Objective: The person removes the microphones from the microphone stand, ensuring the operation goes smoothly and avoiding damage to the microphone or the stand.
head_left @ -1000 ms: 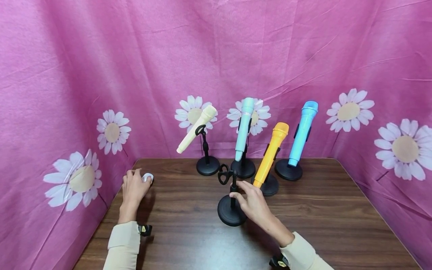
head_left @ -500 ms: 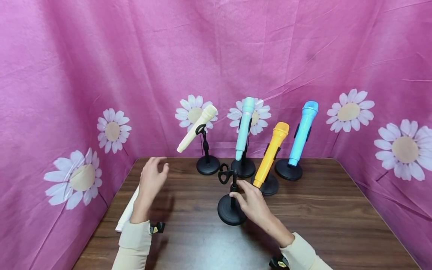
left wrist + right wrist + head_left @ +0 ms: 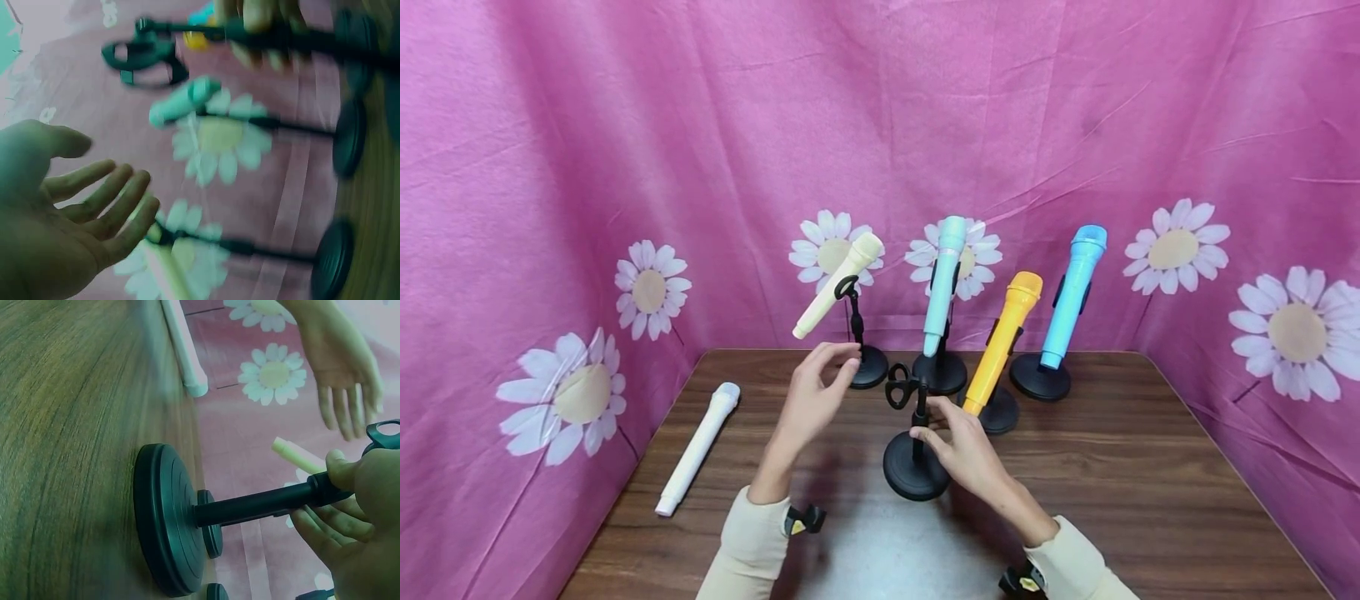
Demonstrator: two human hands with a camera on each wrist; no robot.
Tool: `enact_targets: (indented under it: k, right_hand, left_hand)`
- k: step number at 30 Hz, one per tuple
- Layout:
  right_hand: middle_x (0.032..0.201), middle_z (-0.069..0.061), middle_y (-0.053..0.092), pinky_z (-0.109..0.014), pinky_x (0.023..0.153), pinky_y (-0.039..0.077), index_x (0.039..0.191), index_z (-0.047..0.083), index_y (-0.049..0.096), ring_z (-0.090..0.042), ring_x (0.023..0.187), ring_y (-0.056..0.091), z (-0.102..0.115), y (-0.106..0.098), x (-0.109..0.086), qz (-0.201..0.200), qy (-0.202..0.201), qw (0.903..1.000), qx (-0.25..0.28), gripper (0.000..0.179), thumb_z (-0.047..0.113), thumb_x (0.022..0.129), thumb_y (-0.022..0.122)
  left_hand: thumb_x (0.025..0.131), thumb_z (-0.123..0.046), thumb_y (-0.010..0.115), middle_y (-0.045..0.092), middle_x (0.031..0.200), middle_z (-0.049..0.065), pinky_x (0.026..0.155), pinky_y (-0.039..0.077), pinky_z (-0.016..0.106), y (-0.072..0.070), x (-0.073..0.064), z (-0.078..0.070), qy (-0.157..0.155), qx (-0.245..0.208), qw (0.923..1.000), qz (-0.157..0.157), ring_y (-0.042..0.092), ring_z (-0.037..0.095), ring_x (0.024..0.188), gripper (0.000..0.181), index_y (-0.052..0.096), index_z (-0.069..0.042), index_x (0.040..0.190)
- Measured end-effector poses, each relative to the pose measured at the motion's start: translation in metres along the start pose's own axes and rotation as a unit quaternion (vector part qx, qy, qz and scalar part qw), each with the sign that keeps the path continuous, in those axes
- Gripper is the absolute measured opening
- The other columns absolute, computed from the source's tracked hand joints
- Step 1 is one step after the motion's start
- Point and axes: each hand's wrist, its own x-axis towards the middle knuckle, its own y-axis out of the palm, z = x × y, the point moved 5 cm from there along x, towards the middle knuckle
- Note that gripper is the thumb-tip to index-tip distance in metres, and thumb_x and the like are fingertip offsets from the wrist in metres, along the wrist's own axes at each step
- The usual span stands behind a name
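Bright head view, pale glare on tabletop (image 3: pixel 880 550), soft shadows, dimmer, blurred left wrist view

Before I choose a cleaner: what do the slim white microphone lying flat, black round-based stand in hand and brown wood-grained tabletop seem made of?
The slim white microphone looks like satin plastic: smooth, evenly coloured. The black round-based stand could be plastic or painted metal, given its dull sheen. The brown wood-grained tabletop, semi-gloss by its glare, may be laminate or wood.
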Motion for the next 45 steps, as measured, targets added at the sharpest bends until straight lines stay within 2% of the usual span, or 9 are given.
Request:
enact_targets:
  k: [3,6,9,12,16,22,29,38,45]
  right_hand:
    - [0.111,-0.001,0.077,-0.038,0.090,0.064,0.127,0.010,0.068,-0.017,0.106,0.074,0.001,0.001,0.000,0.003,0.003,1.0000,0.005,0.043,0.022,0.090,0.087]
    - [0.109,0.000,0.076,-0.033,0.088,0.064,0.126,0.012,0.068,-0.016,0.105,0.074,0.001,0.002,0.000,0.003,0.008,0.9999,0.015,0.044,0.024,0.089,0.088]
    - [0.107,0.001,0.075,-0.028,0.084,0.064,0.124,0.013,0.069,-0.015,0.103,0.074,0.001,0.003,0.000,-0.002,0.018,0.9995,0.025,0.043,0.025,0.088,0.088]
    - [0.104,0.000,0.074,-0.024,0.080,0.064,0.121,0.012,0.069,-0.015,0.099,0.075,-0.001,0.004,0.000,-0.011,0.027,0.9987,0.042,0.041,0.021,0.087,0.090]
    - [0.101,-0.001,0.073,-0.022,0.077,0.064,0.116,0.011,0.071,-0.015,0.092,0.075,-0.002,0.005,0.001,-0.024,0.031,0.9973,0.062,0.039,0.018,0.084,0.092]
    - [0.100,0.000,0.074,-0.022,0.075,0.063,0.110,0.012,0.073,-0.013,0.089,0.075,-0.003,0.003,0.003,-0.040,0.038,0.9957,0.074,0.036,0.015,0.081,0.093]
    - [0.097,-0.001,0.075,-0.022,0.073,0.063,0.108,0.010,0.077,-0.011,0.085,0.076,-0.002,0.001,0.003,-0.055,0.017,0.9954,0.076,0.032,0.013,0.081,0.093]
    - [0.097,-0.003,0.076,-0.022,0.069,0.063,0.106,0.011,0.079,-0.009,0.079,0.076,0.002,-0.001,0.003,-0.062,-0.003,0.9964,0.058,0.028,0.012,0.082,0.093]
    - [0.096,0.000,0.074,-0.021,0.071,0.063,0.108,0.011,0.081,-0.010,0.081,0.077,0.006,-0.001,0.003,-0.059,-0.005,0.9975,0.040,0.027,0.012,0.084,0.091]
  left_hand:
    - [0.106,-0.013,0.067,0.071,0.129,0.014,0.098,0.060,0.029,0.017,-0.002,-0.008,0.001,-0.083,0.9959,0.037,0.071,0.027,0.119,0.029,0.070,-0.006,0.134]
    - [0.107,-0.013,0.065,0.068,0.136,0.017,0.100,0.058,0.027,0.030,-0.005,-0.013,-0.005,-0.131,0.9880,0.081,0.068,0.030,0.124,0.034,0.065,-0.006,0.140]
    - [0.105,-0.011,0.067,0.066,0.140,0.016,0.100,0.057,0.027,0.040,-0.008,-0.015,-0.015,-0.149,0.9816,0.118,0.065,0.030,0.126,0.040,0.061,-0.008,0.145]
    - [0.101,-0.010,0.074,0.066,0.138,0.015,0.103,0.057,0.032,0.047,-0.010,-0.012,-0.025,-0.148,0.9792,0.136,0.064,0.030,0.126,0.049,0.059,-0.011,0.148]
    - [0.096,-0.009,0.080,0.070,0.128,0.015,0.104,0.057,0.042,0.052,-0.011,-0.006,-0.038,-0.142,0.9799,0.135,0.066,0.025,0.117,0.051,0.063,-0.014,0.144]
    - [0.094,-0.010,0.083,0.075,0.117,0.013,0.095,0.062,0.038,0.054,-0.010,-0.003,-0.053,-0.152,0.9804,0.113,0.072,0.019,0.105,0.042,0.071,-0.007,0.133]
    - [0.092,-0.011,0.085,0.077,0.118,0.014,0.090,0.064,0.030,0.055,-0.009,-0.001,-0.068,-0.171,0.9770,0.107,0.075,0.013,0.104,0.042,0.073,-0.006,0.131]
    - [0.092,-0.014,0.085,0.077,0.125,0.014,0.090,0.064,0.030,0.053,-0.009,0.005,-0.083,-0.166,0.9760,0.113,0.078,0.020,0.108,0.043,0.073,-0.011,0.134]
    - [0.093,-0.014,0.085,0.075,0.128,0.015,0.090,0.064,0.031,0.052,-0.010,0.006,-0.089,-0.167,0.9746,0.120,0.078,0.021,0.108,0.046,0.071,-0.008,0.137]
